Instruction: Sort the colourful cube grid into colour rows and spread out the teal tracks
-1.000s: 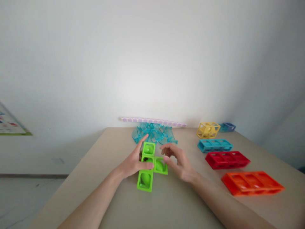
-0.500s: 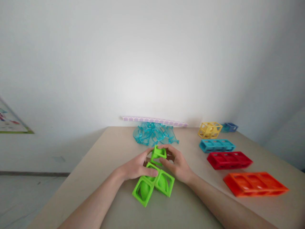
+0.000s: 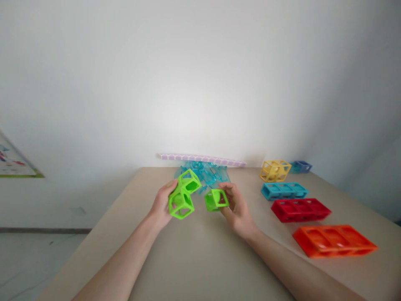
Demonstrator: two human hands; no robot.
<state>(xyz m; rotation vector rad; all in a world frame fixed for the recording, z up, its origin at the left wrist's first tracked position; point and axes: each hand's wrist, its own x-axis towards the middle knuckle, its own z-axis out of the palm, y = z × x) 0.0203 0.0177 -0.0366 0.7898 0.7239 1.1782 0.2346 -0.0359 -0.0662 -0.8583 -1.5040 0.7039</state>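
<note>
My left hand is closed around a cluster of joined green open-frame cubes, raised above the table and turned so its open faces show. Across a small gap, my right hand pinches a single green cube between thumb and fingers. The single cube and the cluster do not touch. Part of the cluster is hidden by the left palm. Behind both lies a heap of clear teal plastic pieces, partly covered by the cluster.
On the right of the table lie an orange block row, a red row and a teal row. Farther back are a yellow frame cube and a blue cube. A lilac patterned strip runs along the wall.
The green cube in my right hand has come apart from the cluster. My left hand has lifted and tilted the cluster up and to the left.
</note>
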